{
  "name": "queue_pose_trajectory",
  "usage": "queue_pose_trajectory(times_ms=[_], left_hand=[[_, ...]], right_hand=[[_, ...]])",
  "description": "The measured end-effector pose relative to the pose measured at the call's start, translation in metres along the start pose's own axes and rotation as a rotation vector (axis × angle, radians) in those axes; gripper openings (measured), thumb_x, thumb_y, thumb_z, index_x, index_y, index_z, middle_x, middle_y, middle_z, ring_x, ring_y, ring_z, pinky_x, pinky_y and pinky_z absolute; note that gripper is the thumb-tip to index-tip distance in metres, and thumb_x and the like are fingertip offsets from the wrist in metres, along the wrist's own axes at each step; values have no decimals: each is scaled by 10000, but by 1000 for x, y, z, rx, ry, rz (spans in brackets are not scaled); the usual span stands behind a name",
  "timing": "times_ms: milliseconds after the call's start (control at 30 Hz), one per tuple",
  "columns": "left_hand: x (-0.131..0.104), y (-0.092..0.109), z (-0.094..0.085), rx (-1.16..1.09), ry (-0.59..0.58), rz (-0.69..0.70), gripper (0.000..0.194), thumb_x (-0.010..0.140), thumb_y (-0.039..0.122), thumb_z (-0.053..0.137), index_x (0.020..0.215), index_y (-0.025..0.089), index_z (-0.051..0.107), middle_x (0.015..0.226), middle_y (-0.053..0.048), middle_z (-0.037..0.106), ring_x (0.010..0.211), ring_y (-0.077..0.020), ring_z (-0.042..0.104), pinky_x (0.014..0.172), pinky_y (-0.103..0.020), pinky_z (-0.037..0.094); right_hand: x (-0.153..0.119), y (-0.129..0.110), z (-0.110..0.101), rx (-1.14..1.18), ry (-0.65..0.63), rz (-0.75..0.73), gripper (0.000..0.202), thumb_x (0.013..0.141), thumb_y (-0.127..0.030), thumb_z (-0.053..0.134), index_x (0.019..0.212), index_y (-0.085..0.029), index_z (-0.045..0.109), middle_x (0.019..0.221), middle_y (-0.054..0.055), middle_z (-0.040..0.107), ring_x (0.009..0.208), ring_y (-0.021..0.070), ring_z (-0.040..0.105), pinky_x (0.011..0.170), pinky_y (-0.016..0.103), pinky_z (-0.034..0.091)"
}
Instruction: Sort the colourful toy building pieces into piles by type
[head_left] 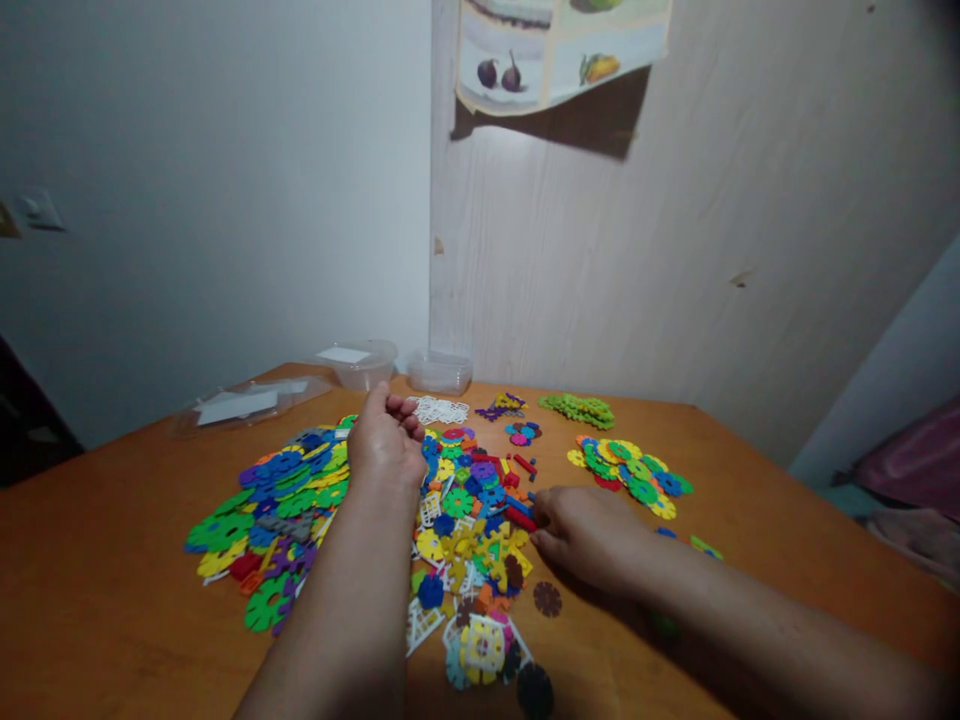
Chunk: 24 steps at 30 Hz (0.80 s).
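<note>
My left hand (386, 440) is raised over the far edge of a big mixed pile of plastic building pieces (457, 500), palm partly turned up and fingers curled in. What those fingers hold, if anything, is hidden. Just beyond it lies a heap of white lattice-like pieces (441, 410). At the pile's right side my right hand (581, 530) has its fingertips closed at the end of a red rod (520, 519). A blue rod (519, 506) lies right beside that rod. Green, blue and yellow notched discs (300, 480) are heaped left of my left forearm.
Sorted groups lie farther back: light green pieces (577, 410), purple and yellow pieces (504, 406), and notched discs (634, 470) at right. Clear tubs (439, 372) stand by the wall, with a flat plastic bag (247, 405) at left. A dark disc (535, 690) lies near the front.
</note>
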<state>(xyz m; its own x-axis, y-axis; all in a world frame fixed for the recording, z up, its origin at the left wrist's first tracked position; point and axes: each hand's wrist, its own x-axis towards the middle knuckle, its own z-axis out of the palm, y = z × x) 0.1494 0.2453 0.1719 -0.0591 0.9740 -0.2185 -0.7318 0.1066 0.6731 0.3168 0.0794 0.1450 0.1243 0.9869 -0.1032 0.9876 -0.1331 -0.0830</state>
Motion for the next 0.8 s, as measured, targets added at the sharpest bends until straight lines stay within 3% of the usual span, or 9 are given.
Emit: queue_pose_trajectory(times_ms=[200, 400, 633, 800], left_hand=[[1, -1, 0, 13, 1, -1, 310, 845, 354, 611, 638, 193, 445, 569, 43, 492, 452, -78, 402, 439, -192, 315], [0, 0, 1, 20, 1, 0, 317, 867, 345, 591, 635, 191, 438, 577, 41, 485, 452, -78, 391, 440, -196, 307], [-2, 1, 4, 24, 10, 3, 307, 879, 314, 569, 629, 189, 442, 570, 32, 485, 459, -83, 399, 438, -195, 315], [-2, 0, 3, 21, 8, 2, 299, 871, 303, 574, 628, 192, 439, 567, 34, 483, 453, -85, 390, 432, -200, 307]], right_hand=[[3, 7, 2, 16, -22, -10, 209, 878, -391, 582, 924, -217, 688, 896, 65, 719, 749, 186, 606, 583, 277, 292], [4, 25, 0, 109, -37, -40, 183, 875, -375, 585, 894, -219, 678, 826, 30, 693, 703, 151, 567, 572, 258, 294], [-13, 71, -32, 206, -290, -166, 116, 806, -323, 679, 850, -219, 656, 751, -38, 665, 660, 111, 534, 578, 224, 310], [-20, 79, -37, 190, -410, -227, 108, 745, -218, 682, 824, -220, 609, 716, -64, 619, 644, 106, 524, 581, 213, 325]])
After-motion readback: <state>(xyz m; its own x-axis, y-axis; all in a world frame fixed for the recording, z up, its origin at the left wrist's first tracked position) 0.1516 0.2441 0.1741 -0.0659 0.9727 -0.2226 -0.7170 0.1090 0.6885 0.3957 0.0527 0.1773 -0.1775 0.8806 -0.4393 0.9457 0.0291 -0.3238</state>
